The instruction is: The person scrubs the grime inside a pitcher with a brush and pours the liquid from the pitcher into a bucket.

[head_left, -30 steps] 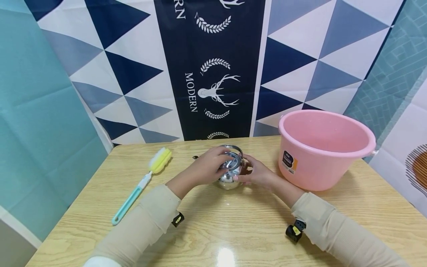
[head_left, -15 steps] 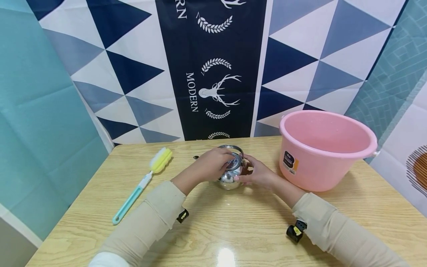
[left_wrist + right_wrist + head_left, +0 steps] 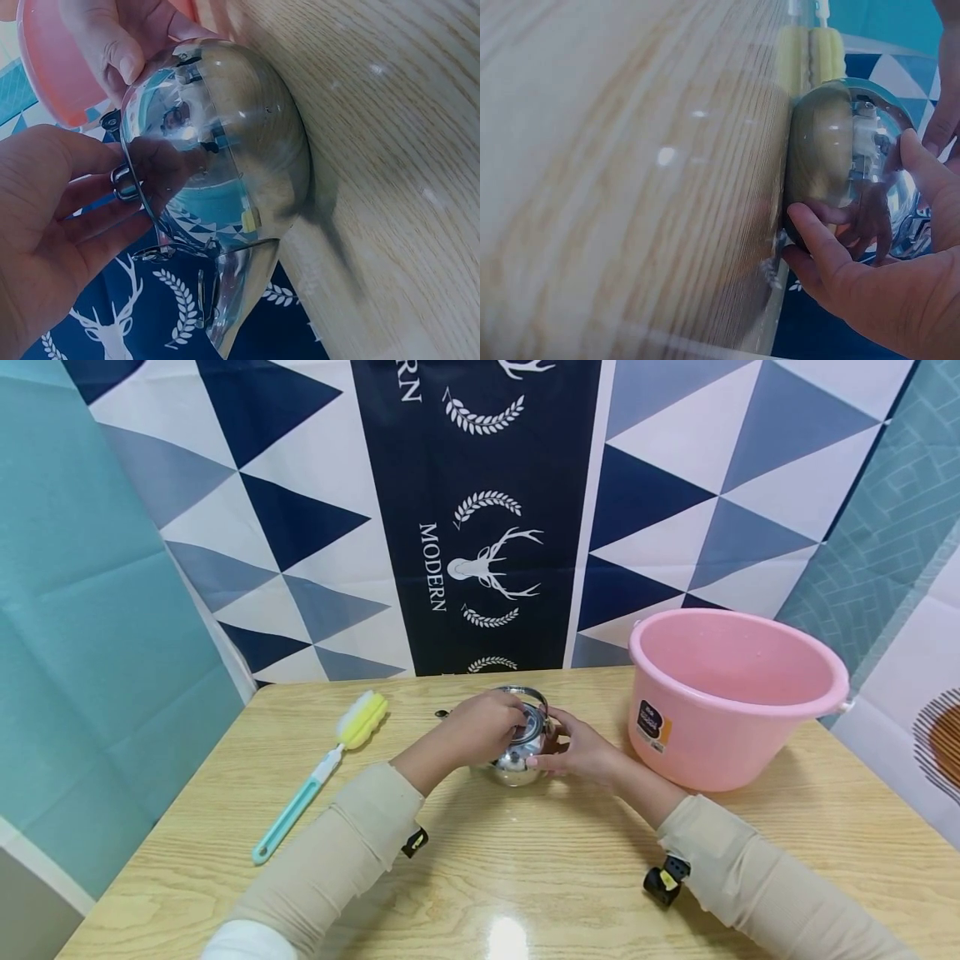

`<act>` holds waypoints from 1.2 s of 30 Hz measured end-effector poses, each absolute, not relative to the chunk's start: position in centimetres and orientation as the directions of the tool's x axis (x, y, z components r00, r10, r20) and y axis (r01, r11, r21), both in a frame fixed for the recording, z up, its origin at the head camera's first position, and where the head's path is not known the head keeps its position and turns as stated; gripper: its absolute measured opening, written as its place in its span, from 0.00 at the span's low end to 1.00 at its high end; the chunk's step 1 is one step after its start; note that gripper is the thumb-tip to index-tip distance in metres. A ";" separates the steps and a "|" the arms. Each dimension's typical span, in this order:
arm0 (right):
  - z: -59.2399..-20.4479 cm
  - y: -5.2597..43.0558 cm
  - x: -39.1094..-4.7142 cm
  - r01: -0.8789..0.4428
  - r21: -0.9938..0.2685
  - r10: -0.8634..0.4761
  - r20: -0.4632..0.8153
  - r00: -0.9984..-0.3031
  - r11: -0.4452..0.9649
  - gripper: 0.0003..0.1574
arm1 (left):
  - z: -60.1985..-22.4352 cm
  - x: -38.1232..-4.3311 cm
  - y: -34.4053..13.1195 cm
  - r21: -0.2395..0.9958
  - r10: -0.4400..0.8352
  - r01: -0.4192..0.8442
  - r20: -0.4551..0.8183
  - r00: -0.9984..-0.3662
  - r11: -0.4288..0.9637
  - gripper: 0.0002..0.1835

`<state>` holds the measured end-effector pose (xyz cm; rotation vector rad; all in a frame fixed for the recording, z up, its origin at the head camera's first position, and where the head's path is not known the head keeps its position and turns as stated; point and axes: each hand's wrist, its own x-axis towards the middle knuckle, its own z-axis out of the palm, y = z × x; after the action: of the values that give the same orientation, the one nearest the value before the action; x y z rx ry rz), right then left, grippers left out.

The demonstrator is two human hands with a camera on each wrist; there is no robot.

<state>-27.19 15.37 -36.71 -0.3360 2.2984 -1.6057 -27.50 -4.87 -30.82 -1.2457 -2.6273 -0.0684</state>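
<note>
A shiny round steel kettle (image 3: 512,767) with an arched handle (image 3: 528,691) stands upright on the table, between both hands. My left hand (image 3: 480,727) reaches over its top, thumb and fingers closing round the small loop knob (image 3: 125,182) of the lid (image 3: 531,722). In the left wrist view the kettle's spout (image 3: 232,292) points away toward the patterned wall. My right hand (image 3: 581,747) grips the kettle's body from the right, its thumb on the near side and fingers round the far side. The right wrist view has its fingertips (image 3: 802,217) pressed on the steel.
Right of the kettle stands a large pink bucket (image 3: 690,727), close to the right forearm. To the left lies a bottle brush (image 3: 307,793) with a yellow sponge head and teal handle. Patterned cloth covers the wall behind the wooden table (image 3: 570,877).
My left hand has shifted slightly right, and its fingers, spread over the lid earlier, have drawn together on the knob. My right hand and the kettle stay nearly in place.
</note>
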 end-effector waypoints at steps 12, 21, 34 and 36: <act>-36.8 15.2 -27.2 -0.017 -0.937 -0.364 -0.119 -0.924 0.350 0.63 | -30.2 -27.5 -5.0 -0.075 0.763 0.778 0.272 -0.586 0.624 0.10; -36.7 15.3 -27.2 -0.005 -0.941 -0.356 -0.123 -0.926 0.338 0.63 | -29.6 -27.2 -5.3 -0.062 0.753 0.771 0.279 -0.596 0.634 0.10; -36.6 15.5 -27.0 -0.019 -0.939 -0.365 -0.114 -0.924 0.343 0.62 | -29.0 -26.8 -5.4 -0.098 0.769 0.782 0.291 -0.570 0.616 0.10; -36.6 15.5 -27.0 -0.023 -0.939 -0.365 -0.111 -0.925 0.343 0.62 | -28.9 -26.6 -5.4 -0.099 0.773 0.786 0.293 -0.562 0.610 0.10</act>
<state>-27.02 15.47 -36.59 -0.3451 2.3097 -1.6080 -26.63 -5.42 -28.85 -1.2639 -2.5310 -0.0612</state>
